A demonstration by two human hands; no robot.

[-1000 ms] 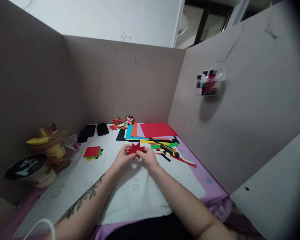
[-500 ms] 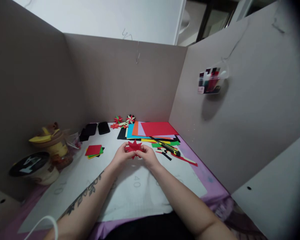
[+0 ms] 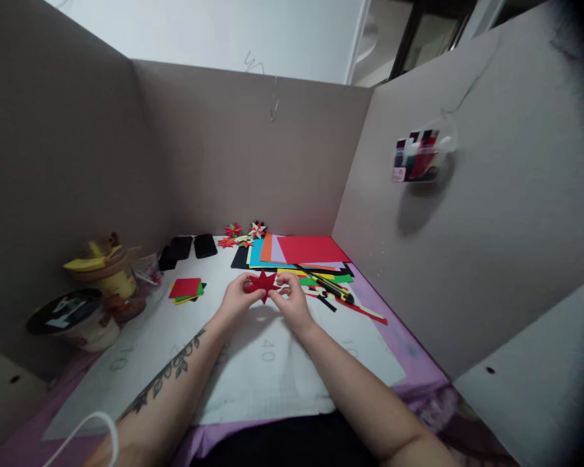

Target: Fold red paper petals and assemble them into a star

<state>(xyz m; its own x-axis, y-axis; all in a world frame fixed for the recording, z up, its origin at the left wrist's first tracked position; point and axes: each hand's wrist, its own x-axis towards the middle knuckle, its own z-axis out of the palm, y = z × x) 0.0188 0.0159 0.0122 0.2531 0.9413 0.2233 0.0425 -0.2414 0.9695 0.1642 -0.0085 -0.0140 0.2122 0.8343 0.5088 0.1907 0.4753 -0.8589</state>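
Observation:
A red folded-paper star with several points is held up over the white sheet, between my two hands. On its left side, my left hand pinches it with thumb and fingers. At its right edge, the thumb of my right hand presses on the lower points, with the other fingers curled beside the star. A yellow and black utility knife lies to the right of my right hand, among paper strips. Left of my left hand rests a small stack of coloured paper squares, red on top.
Behind my hands lie large coloured paper sheets and several finished paper stars. Dark flat objects sit at the back left. Tubs and a yellow pot line the left side. Grey partitions enclose the table.
The red star has tilted and its points face me differently. My right fingers have lifted and loosened a little from its right side. The whole view has shifted slightly.

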